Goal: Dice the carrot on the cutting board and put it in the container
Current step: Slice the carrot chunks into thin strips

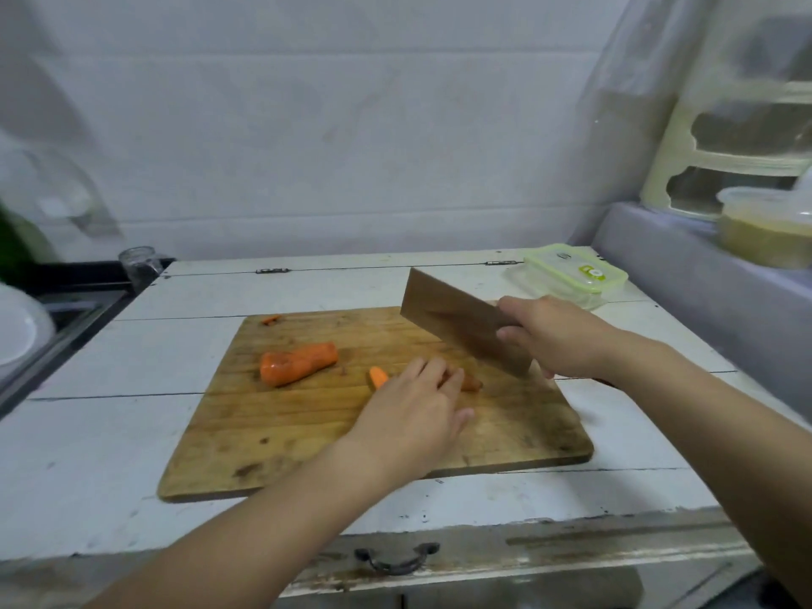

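Over the cutting board (307, 432), right hand (553, 336) holds the cleaver (457, 323) raised.

head view, looking forward and down, close over cutting board (307, 432)

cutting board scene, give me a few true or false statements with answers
1. The right hand grips a cleaver. True.
2. The container has its lid off. False: the green-edged lid is on it.
3. The big carrot piece lies on the cutting board, left of the left hand. True.
4. The left hand rests on the table beside the board. False: it holds down a carrot piece on the board.
5. The cleaver's blade is lifted above the board. True.
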Demonstrator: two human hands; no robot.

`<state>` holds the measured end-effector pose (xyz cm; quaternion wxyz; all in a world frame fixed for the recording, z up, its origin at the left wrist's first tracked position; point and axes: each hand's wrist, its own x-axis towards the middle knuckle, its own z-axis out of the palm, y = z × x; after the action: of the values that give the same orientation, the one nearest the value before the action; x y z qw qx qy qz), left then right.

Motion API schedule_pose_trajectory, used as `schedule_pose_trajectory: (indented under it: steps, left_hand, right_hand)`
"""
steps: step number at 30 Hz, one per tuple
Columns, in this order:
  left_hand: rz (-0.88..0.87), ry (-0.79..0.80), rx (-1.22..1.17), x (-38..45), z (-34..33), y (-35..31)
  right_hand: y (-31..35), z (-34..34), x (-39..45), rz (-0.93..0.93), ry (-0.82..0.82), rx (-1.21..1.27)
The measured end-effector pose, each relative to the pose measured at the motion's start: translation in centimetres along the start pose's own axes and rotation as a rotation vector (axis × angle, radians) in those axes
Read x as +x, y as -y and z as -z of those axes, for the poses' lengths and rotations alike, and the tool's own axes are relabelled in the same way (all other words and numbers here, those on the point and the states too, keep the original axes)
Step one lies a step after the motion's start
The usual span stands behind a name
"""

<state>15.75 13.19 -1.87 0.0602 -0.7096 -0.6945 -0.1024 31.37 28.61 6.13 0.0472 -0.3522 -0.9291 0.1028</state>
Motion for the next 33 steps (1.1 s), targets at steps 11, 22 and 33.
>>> schedule_pose_trajectory:
  steps: [11, 22, 33]
  left_hand:
    - [-0.239, 0.047, -0.081, 2.8, 0.9, 5.8]
    - [0.094, -0.106, -0.112, 1.1, 0.2, -2.2]
    - [-0.034, -0.103, -0.172, 0.6, -1.1, 1.2]
  right_hand:
    - [-0.2, 0.1, -0.5, -0.091, 0.007, 0.179]
    - [0.9, -0.2, -0.5, -0.083, 0.107, 0.190]
    - [1.5, -0.3, -1.3, -0.148, 0.057, 0.179]
